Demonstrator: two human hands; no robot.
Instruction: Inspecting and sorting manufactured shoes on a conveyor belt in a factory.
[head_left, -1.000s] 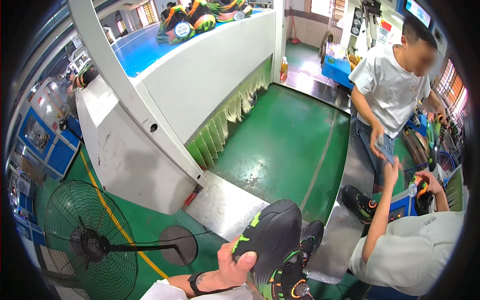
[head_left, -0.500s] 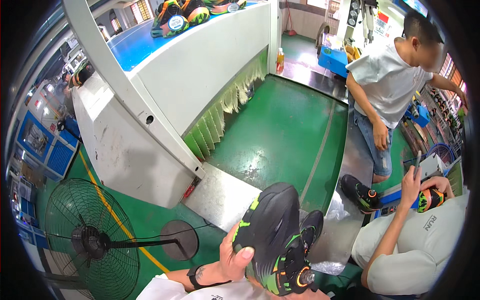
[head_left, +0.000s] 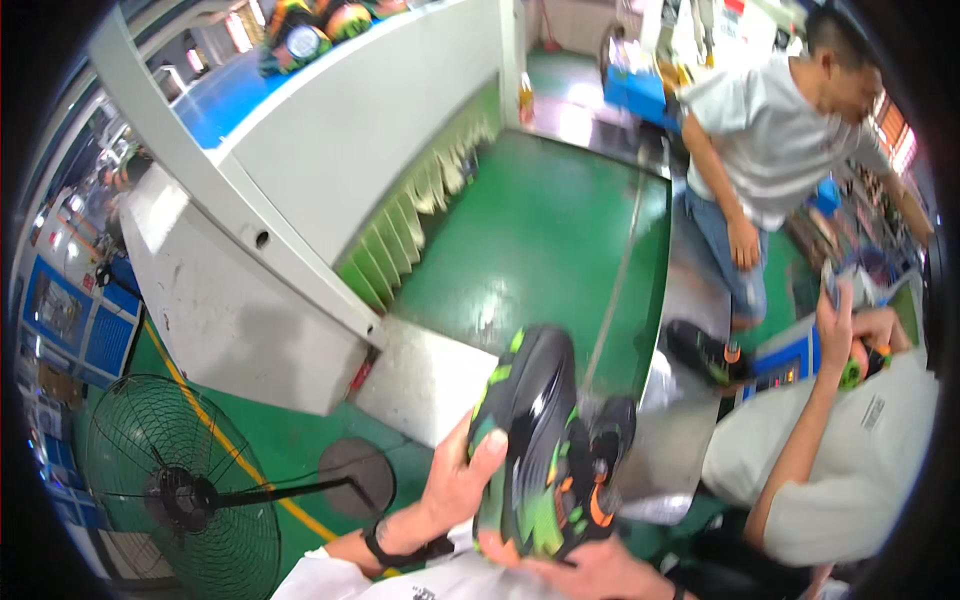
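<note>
A black sneaker [head_left: 530, 400] with green and orange trim is held up in front of me, toe pointing away. My left hand [head_left: 462, 478] grips its left side, thumb pressed on the upper. At the heel end, my right hand [head_left: 600, 568] holds it from below, some of its fingers hidden by the shoe. Just beyond it, to the right, a second dark sneaker [head_left: 612, 435] is partly covered by the held one.
A standing fan [head_left: 180, 495] is at the left, beside a white machine housing [head_left: 240, 290]. Another black sneaker [head_left: 700, 350] rests on the metal ledge [head_left: 680, 450]. One co-worker [head_left: 775, 140] stands at far right; a nearer one [head_left: 815, 470] handles an orange-green shoe.
The held sneaker has turned and tipped, showing a glossier upper. My right hand has come further into view at its heel. The whole scene has shifted slightly left and up.
</note>
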